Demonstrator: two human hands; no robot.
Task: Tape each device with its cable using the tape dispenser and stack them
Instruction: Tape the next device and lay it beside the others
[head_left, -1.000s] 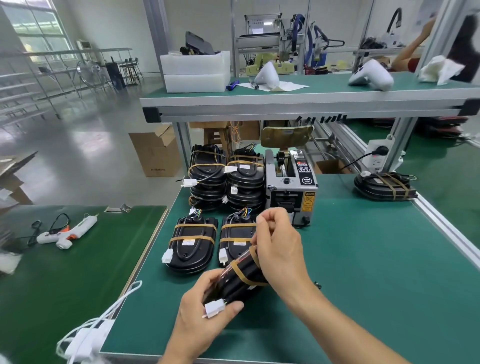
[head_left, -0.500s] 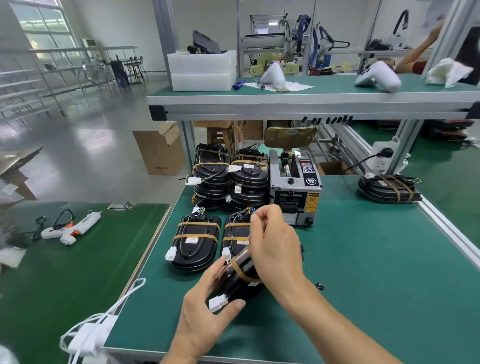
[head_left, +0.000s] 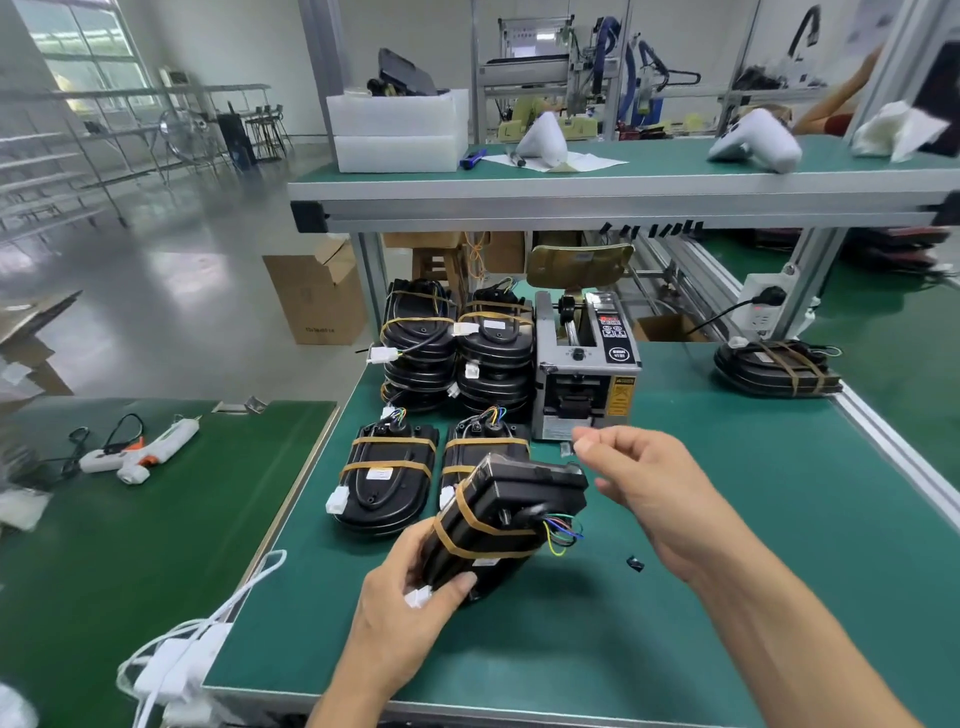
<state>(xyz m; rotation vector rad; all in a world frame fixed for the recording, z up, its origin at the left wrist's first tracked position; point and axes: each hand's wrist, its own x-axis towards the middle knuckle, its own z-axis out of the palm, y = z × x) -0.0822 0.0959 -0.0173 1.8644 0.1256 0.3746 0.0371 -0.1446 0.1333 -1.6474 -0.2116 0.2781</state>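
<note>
Gripping the near end of a black device (head_left: 498, 525), the left hand (head_left: 410, 618) held it tilted above the green bench (head_left: 727, 597), thumb curled over the white connector; two amber tape bands already wrapped it, so its taping looked finished. At ten o'clock from it, two taped devices (head_left: 387, 478) lay flat side by side, the right one partly hidden behind the held piece. Beyond them, at twelve o'clock, two stacks of taped devices (head_left: 457, 353) stood touching each other. Just right of these sat the tape dispenser (head_left: 584, 374). The right hand (head_left: 644, 483) hovered near its outlet, thumb and forefinger nearly pinched; whether they held a tape strip could not be told. At two o'clock one more taped device (head_left: 774, 366) rested apart. Stacking the held and flat pieces apparently remained.
</note>
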